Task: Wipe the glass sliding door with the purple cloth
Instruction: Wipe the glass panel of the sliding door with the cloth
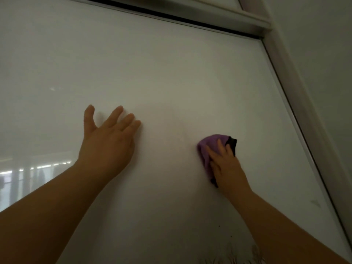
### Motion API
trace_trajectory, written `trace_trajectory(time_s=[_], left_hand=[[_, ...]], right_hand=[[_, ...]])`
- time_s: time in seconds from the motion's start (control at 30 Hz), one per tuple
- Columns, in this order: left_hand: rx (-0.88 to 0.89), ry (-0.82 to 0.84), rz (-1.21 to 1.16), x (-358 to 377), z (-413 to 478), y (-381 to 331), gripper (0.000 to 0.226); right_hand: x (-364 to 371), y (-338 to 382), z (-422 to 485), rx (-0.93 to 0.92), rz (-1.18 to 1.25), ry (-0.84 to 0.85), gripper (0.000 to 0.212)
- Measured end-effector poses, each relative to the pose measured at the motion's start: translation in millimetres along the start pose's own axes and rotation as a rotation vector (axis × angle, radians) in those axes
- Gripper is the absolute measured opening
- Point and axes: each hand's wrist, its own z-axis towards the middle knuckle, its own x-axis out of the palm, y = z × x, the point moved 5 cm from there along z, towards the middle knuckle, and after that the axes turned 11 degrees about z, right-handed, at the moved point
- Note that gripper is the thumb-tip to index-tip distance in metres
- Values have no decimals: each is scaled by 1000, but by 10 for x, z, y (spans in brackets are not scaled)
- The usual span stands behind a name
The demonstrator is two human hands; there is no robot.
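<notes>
Two hands on frosted glass door [171,73]: left hand [108,143] splayed, right hand [226,166] pressing purple cloth [207,149].

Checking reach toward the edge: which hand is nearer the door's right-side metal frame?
Right. The right hand, pressing the purple cloth, is closer to the metal frame; the left hand lies flat farther left.
</notes>
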Motion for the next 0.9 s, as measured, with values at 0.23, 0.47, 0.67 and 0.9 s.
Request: trace_trajectory(time_s=[0.23,0.47,0.67,0.9], left_hand=[[47,24,-43,-47,170,-424,46],[120,52,-131,26,339,-928,49],[158,101,-230,132,431,-1097,48],[182,140,-321,121,501,-1018,56]], right_hand=[[258,569,4,-46,73,-50,55],[211,583,-301,-319,121,-48,51],[170,172,-270,-405,101,26,51],[-226,-682,94,-164,98,-55,53]])
